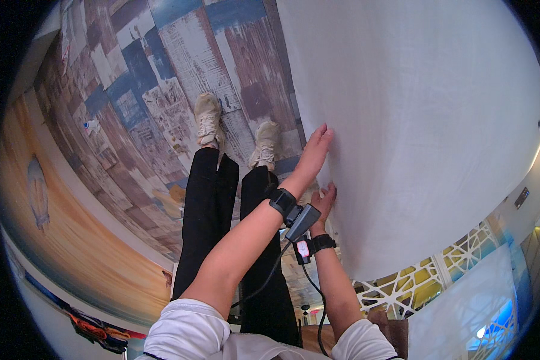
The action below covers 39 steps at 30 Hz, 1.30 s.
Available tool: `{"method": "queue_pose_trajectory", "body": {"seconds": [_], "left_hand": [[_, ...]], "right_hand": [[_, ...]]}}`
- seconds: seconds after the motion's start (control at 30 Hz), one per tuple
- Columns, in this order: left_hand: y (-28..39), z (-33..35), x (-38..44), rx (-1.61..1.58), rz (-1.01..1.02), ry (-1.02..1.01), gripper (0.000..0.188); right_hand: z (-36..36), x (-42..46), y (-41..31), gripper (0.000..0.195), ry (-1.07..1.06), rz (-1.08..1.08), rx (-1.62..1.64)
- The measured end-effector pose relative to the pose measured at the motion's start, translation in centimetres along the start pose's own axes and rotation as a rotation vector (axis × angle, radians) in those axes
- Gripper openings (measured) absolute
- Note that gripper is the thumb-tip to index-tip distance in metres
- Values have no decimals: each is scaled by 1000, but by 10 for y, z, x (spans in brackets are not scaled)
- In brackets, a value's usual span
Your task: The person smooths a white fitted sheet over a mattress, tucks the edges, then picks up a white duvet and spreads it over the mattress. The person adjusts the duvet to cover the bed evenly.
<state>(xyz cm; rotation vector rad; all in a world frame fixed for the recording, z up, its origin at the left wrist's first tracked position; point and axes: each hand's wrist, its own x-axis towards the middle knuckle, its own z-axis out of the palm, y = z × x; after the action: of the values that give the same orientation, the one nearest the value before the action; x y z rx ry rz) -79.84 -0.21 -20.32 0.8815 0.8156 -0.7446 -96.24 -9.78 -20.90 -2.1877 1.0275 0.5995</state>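
Note:
A wide white cloth sheet [414,117] spreads over a large surface on my right, its near edge running down past my hands. My left hand [314,148] reaches across to this edge, with extended fingers resting against the cloth. Closer to my body, my right hand [324,203] touches the same side of the sheet with its fingers a little bent and spread. Neither hand shows a fold of cloth in its grasp. What lies under the sheet is hidden. Black straps with cabled devices [302,220] sit on both wrists.
My shoes [208,118] stand on a patchwork wood-pattern floor [189,49] beside the sheet. A small white item with a blue part [90,126] lies on the floor. A painted wall [72,225] bounds the left; a white lattice panel [405,288] is at the lower right.

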Motion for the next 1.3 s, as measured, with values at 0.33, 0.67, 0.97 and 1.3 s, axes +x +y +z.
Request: {"method": "queue_pose_trajectory", "body": {"seconds": [0.33,0.67,0.97,1.3], "left_hand": [[1,-8,17,-31,-43,-99,55],[4,-7,25,77,-95,-128,62],[10,-8,26,284,-2,-157,49],[25,-2,32,670,203,-168,45]], "right_hand": [[22,-7,-3,71,109,-347,-325],[40,-3,-4,78,153,-344,-323],[39,3,1,74,183,-364,-447],[42,33,15,72,234,-215,-489]]}}
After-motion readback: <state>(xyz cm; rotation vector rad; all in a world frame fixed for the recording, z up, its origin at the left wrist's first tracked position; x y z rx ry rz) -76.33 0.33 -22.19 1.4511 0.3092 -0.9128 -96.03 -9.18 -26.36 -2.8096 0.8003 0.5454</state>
